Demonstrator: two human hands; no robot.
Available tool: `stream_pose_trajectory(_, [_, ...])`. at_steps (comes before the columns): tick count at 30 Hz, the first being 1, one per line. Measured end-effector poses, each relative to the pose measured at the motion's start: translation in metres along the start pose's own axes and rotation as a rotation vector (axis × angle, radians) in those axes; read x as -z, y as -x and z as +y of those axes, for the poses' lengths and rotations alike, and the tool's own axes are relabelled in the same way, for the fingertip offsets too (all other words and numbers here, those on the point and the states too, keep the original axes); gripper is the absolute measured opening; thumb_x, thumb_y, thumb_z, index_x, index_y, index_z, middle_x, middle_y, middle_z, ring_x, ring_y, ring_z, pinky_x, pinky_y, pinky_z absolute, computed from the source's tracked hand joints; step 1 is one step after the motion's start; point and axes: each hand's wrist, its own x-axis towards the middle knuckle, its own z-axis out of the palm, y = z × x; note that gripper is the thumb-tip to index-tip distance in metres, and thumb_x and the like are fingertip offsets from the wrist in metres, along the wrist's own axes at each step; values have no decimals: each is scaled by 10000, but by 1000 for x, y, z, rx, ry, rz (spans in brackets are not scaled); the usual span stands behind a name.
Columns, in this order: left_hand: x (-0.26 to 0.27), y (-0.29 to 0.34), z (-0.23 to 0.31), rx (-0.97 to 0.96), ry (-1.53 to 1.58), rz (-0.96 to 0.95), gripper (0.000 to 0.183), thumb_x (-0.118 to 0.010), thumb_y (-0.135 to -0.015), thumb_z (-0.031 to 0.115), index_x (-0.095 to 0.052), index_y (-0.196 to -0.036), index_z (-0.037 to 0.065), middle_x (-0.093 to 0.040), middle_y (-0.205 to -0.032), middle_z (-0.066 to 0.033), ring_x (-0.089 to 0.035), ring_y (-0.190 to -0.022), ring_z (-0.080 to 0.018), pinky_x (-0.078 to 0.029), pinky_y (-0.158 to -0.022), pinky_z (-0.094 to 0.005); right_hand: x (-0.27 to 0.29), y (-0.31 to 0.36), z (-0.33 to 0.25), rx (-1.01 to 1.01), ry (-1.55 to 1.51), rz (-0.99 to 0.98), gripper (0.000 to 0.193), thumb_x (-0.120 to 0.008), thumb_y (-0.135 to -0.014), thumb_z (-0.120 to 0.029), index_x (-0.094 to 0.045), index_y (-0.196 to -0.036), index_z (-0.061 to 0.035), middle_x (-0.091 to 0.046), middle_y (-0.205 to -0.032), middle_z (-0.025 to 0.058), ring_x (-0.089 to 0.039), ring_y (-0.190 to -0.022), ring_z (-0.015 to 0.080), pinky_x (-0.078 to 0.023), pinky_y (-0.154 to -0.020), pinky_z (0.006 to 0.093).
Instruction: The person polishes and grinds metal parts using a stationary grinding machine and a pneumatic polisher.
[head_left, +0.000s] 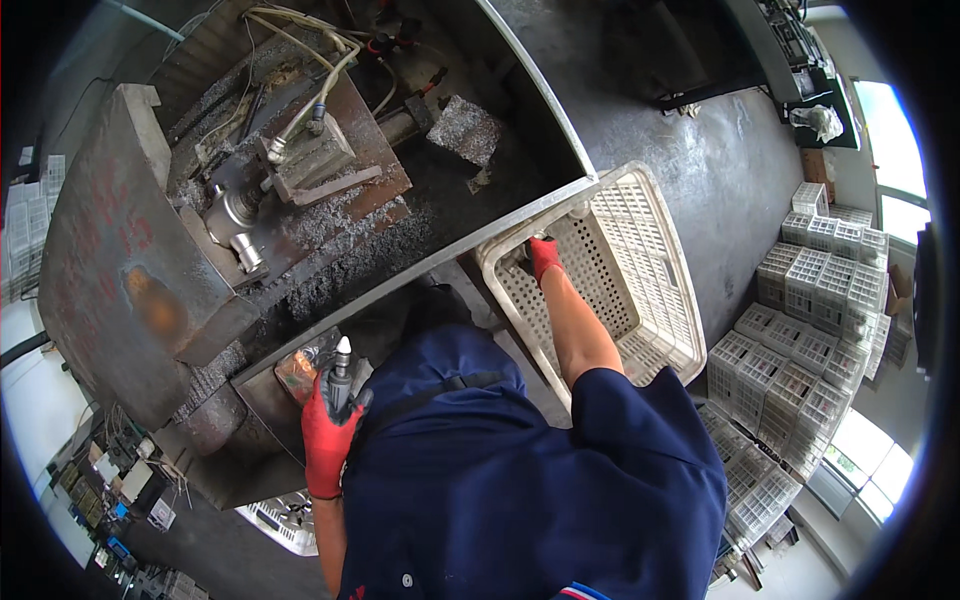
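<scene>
My left hand, in a red glove with a dark palm, is closed around a grey hand tool with a white pointed tip, held upright beside my left hip. To the right, my right hand, also red-gloved, reaches into the far-left corner of a white plastic crate. Its fingers are curled at a small shiny metal part, mostly hidden by the glove. In the machine at the left, a silver metal workpiece sits in the round holder, apart from both hands.
Metal chips cover the machine bed behind a raised metal rim. Hoses hang over the fixture block. Stacked white crates stand at the right. Another white crate with metal parts lies low at the left.
</scene>
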Motion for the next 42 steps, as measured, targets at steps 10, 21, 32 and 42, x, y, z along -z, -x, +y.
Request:
stream_pose_trajectory(10, [-10, -2, 11, 18, -39, -32, 747, -803, -725, 2, -491, -1404, 9, -646, -1255, -216, -628, -1171, -366, -472, -1011, -426, -29, 32, -24, 63, 441, 316, 845, -695, -788, -451, -385, -1436, -5, -523, -1378, 319, -537, -1277, 452, -461, -1053, 492])
stream_pose_trajectory(21, [-13, 0, 6, 31, -49, -39, 775, -804, -717, 10, -486, -1423, 32, -648, -1254, -230, -628, -1172, -383, -477, -1001, -430, -49, 49, -25, 90, 420, 382, 842, -711, -789, -390, -353, -1478, -65, -370, -1438, 349, -533, -1248, 518, -461, -1049, 495])
stream_pose_trajectory(32, [-14, 5, 1, 35, -111, -32, 720, -834, -774, 163, -509, -1398, 14, -654, -1267, -215, -638, -1176, -374, -488, -995, -423, -53, 70, -25, 313, 619, 405, 822, -711, -813, -375, -351, -1489, -78, -437, -1419, 292, -572, -1221, 468, -486, -1008, 502])
stream_pose_trajectory(42, [-18, 7, -2, 66, -134, -45, 757, -838, -752, 168, -499, -1406, -7, -641, -1271, -239, -619, -1198, -387, -485, -1002, -437, -38, 42, -19, 254, 519, 441, 802, -757, -763, -416, -444, -1393, -32, -515, -1353, 311, -540, -1245, 457, -458, -1040, 490])
